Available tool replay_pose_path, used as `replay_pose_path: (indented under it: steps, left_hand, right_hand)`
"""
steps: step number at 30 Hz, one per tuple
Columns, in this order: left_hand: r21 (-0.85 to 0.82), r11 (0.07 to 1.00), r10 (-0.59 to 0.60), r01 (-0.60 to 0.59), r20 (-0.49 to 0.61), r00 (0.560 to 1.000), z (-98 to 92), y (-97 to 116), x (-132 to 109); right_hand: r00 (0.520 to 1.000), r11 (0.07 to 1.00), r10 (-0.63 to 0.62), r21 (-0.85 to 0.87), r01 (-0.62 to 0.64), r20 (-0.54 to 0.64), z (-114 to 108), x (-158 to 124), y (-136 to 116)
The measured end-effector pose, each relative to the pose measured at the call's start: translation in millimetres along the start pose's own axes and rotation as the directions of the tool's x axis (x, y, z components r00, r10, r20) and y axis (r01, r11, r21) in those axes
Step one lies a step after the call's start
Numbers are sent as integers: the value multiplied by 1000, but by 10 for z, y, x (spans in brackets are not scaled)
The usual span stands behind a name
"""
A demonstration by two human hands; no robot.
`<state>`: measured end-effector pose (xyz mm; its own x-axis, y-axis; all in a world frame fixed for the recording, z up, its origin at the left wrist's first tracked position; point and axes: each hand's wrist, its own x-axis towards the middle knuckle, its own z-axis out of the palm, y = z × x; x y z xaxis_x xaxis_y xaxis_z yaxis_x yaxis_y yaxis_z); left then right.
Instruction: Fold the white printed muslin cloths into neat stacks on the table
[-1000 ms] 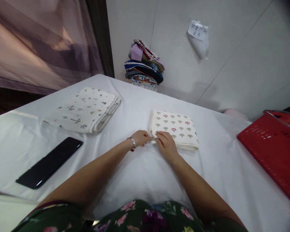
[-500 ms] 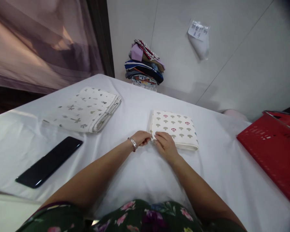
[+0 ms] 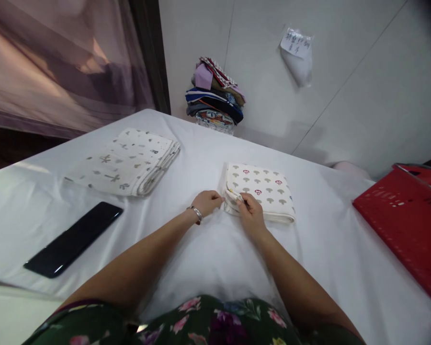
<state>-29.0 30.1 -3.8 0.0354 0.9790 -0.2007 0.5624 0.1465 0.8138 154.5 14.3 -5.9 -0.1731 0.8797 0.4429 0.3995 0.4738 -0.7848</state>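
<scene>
if we tug its lifted near-left corner too hard, the folded mushroom-print cloth (image 3: 264,183), lying inward from the white table's (image 3: 201,160) far edge, could skew, its layers slipping. our right hand (image 3: 252,214) pinches that corner, fingertips together; our left hand (image 3: 206,203) curls beside it, grip unclear.

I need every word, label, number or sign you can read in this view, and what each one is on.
Nothing can be quoted with confidence.
Paper note in a clear plastic sleeve: handwritten characters, apparently Chinese, too blurred to read reliably.
Red container: pale marks; I cannot tell whether they are lettering.
Mushroom-print cloth and leaf-print cloth: printed motifs, no readable words.
Black slab: no text visible.
</scene>
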Motion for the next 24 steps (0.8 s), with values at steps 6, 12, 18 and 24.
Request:
replay_pose_path:
  steps: [6, 12, 18, 24]
  left_hand:
    - [47, 998, -28, 29, -25, 999, 98, 67, 38]
    - [11, 997, -72, 72, -37, 997, 170, 102, 144]
    - [-83, 995, -68, 61, -88, 994, 193, 73, 151]
    - [-309, 932, -169, 188, 88, 982, 81, 107, 92]
  right_hand:
    - [1000, 1000, -10, 25, 11, -21, 12, -1, -7]
    - [999, 999, -39, 17, 40, -23, 18, 3, 0]
    - [994, 996, -79, 24, 81, -74, 24, -5, -13]
    - [987, 982, -158, -104, 157, -2, 26, -35, 1]
